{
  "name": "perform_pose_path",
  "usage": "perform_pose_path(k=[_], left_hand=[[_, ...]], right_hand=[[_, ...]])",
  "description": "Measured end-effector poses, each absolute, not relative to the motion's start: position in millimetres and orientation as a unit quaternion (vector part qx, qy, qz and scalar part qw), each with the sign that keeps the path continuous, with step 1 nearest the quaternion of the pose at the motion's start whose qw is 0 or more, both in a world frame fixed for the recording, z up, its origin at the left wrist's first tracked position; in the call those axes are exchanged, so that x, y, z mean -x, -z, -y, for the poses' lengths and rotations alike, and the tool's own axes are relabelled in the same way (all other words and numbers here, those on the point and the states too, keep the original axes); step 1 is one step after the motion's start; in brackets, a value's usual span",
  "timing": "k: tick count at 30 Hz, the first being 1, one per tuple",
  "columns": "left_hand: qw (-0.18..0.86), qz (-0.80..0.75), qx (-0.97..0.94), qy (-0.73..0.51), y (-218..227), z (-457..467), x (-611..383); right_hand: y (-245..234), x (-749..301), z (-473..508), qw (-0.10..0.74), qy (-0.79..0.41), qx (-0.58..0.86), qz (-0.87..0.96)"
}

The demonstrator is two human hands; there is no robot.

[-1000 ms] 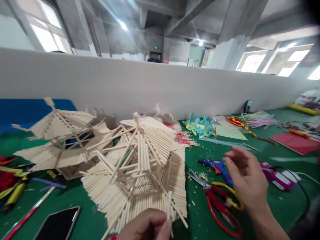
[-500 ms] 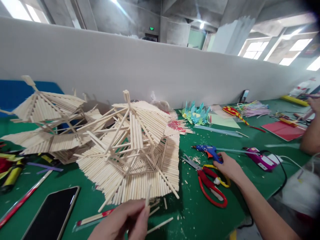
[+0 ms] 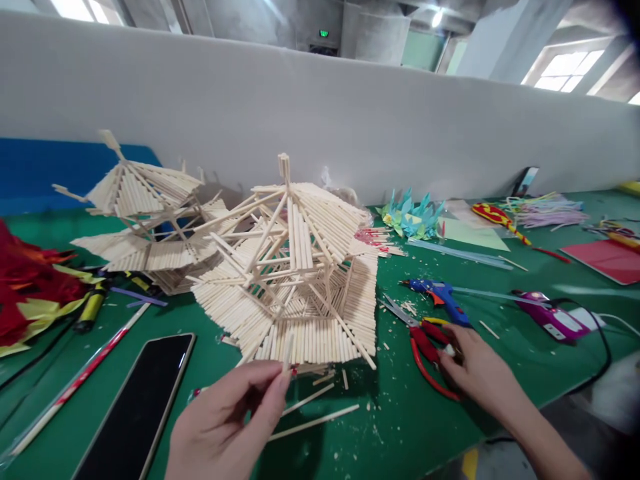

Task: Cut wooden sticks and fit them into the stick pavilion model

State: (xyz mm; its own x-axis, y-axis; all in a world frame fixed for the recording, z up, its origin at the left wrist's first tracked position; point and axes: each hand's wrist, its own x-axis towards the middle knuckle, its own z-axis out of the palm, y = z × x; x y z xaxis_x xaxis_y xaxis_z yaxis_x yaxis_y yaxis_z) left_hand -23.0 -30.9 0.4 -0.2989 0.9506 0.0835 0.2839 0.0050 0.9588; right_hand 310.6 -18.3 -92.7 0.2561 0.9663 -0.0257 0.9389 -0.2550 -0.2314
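As a stick [image 3: 287, 348] is pinched by the left hand [image 3: 225, 420] at the model's [image 3: 300, 267] 6 o'clock edge, scissors [image 3: 425, 343] are touched by the right hand [image 3: 477, 373]; grip unclear.

I'm in a craft workshop: green worktable [image 3: 430, 427], stick pagoda models [image 3: 295, 267], glue gun [image 3: 440, 297], scissors [image 3: 425, 340], bare concrete ceiling.
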Motion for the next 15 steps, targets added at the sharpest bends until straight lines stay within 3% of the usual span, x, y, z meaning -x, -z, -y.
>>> perform_pose_path(k=[8,15], left_hand=[[0.322,-0.605,-0.537,-0.493,0.9,34.0,33.4],[0.323,-0.617,-0.535,-0.478,-1.2,35.4,21.5]], right_hand=[[100.6,-314.3,13.0,0.046,-0.100,0.795,0.596],[84.0,-318.6,26.0,0.177,-0.130,0.776,0.591]])
